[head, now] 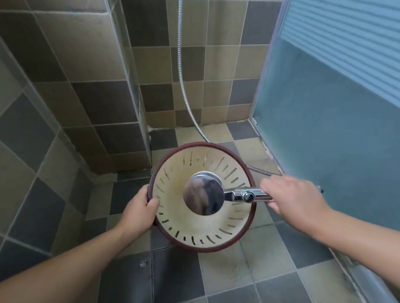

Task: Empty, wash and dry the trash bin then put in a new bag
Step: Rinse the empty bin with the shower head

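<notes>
Shower head (203, 195) over empty slotted trash bin (198, 229), both hand-held.

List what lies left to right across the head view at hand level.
Left hand → bin rim → shower head → right hand → glass door.

no readable text — no labels, brands or numbers.

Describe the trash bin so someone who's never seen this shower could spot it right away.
Look down at the tiled floor beside the frosted blue door. The trash bin is the round container under the chrome shower head, steadied by the left hand. Only it has a dark red rim and slotted cream walls.
</notes>
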